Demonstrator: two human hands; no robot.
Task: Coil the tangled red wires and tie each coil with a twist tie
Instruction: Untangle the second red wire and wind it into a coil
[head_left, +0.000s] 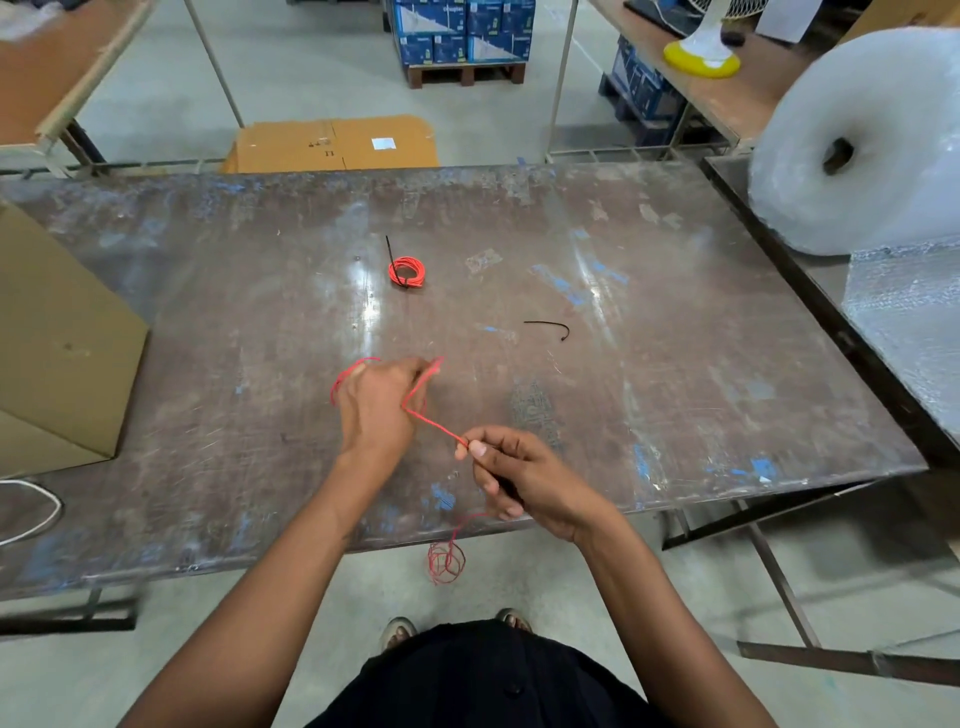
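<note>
pinching red wire (434, 426): right hand (511, 480) | left hand (376, 402) gripping loops | strand slants up-left

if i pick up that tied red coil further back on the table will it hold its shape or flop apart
The tied red coil will probably keep its ring shape: a black twist tie binds one side. It looks thin and light, so a push likely slides it across the smooth table. The untied side may sag slightly.
</note>
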